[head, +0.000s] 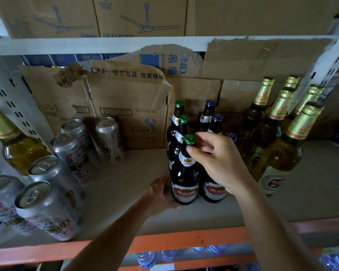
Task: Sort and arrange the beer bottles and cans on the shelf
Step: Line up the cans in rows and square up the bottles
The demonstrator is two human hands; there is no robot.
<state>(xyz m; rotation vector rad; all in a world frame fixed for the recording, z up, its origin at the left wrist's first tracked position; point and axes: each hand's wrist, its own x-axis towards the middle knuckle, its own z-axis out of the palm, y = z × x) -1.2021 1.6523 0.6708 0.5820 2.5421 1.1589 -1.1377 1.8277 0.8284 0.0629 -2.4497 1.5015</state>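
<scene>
On the shelf [125, 184], centre, front of the dark cluster: bottle [185, 173] with green cap, upright. My right hand [217, 159] pinches its neck just under the cap, thumb on the neck label. My left hand [160, 192] is curled round its base from the left. Two green-capped bottles [183, 127] stand in file behind it, with blue-capped bottles [208, 112] just beside. Cans [70, 147] stand left and gold-foil bottles [280, 112] right, both apart.

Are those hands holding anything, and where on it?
Yes: the front green-capped bottle. The right hand grips its neck just under the cap; the left hand cups its lower body beside the label.
</scene>
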